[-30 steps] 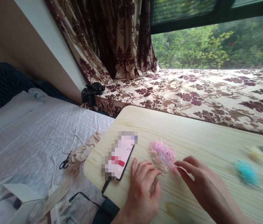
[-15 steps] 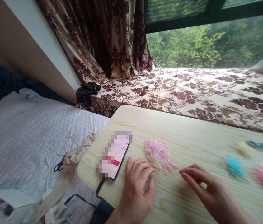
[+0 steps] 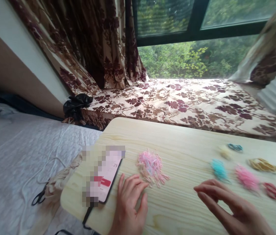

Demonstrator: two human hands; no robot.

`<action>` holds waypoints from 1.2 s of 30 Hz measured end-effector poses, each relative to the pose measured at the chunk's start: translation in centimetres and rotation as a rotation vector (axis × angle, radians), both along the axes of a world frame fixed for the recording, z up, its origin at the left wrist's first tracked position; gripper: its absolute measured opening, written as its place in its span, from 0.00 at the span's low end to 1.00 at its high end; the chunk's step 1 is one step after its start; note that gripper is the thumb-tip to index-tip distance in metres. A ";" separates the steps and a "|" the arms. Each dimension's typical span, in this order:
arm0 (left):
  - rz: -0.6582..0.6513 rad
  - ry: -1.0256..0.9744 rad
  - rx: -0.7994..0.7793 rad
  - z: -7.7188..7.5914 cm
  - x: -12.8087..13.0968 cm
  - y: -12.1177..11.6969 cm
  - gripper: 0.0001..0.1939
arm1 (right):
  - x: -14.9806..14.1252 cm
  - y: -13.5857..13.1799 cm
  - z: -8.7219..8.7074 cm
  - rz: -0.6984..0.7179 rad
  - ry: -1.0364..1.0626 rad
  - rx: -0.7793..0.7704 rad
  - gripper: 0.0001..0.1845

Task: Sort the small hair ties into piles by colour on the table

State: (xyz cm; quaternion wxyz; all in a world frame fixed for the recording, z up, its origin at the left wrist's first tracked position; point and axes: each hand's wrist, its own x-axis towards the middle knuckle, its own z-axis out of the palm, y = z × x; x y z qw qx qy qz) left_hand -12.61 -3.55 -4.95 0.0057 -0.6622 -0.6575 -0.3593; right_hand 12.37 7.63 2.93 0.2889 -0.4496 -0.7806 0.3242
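A loose pile of small thin pastel bands (image 3: 151, 164), mostly pink with some lilac and beige, lies on the wooden table. My left hand (image 3: 130, 199) rests just in front of it, fingers stretched out and lightly bent, their tips close to its lower left edge. My right hand (image 3: 226, 204) hovers to the right of the pile, thumb and forefinger pinched together; anything between them is too small to make out. Beyond this hand lie a turquoise clump (image 3: 219, 169), a bright pink clump (image 3: 247, 178) and a cream clump (image 3: 224, 151).
A phone (image 3: 109, 178) with a cable lies left of my left hand. Mustard loops (image 3: 264, 165), dark red loops (image 3: 273, 190) and a blue-green loop (image 3: 235, 147) are on the table's (image 3: 184, 137) right side. Black-handled scissors (image 3: 39, 197) lie on the bed.
My right hand has moved right, away from the pastel pile toward the coloured clumps. My left hand stays beside the pile. The view has turned right, bringing mustard and red loops into sight.
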 end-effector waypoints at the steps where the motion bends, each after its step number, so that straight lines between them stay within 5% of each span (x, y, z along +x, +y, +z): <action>1: -0.047 0.050 0.026 -0.3 -0.3 0.0 0.17 | 1.5 0.1 -0.1 -0.064 -0.027 0.059 0.13; 6: -0.097 0.120 0.086 -1.6 -1.4 0.3 0.16 | 8.7 1.4 -0.5 -0.449 -0.145 0.184 0.18; 10: -0.107 0.147 0.113 -2.2 -1.7 0.3 0.15 | 11.6 3.3 -1.3 -0.572 -0.194 0.129 0.20; 19: -0.148 0.216 0.115 -3.5 -2.8 0.3 0.16 | 11.8 5.7 -2.5 -0.570 -0.248 0.069 0.20; 28: -0.151 0.193 0.112 -3.6 -2.9 0.4 0.16 | 12.0 3.7 -0.7 -0.600 -0.290 0.075 0.23; 36: -0.020 0.077 0.041 -0.9 -0.6 0.1 0.14 | 9.5 1.3 -1.5 -0.392 -0.276 0.264 0.25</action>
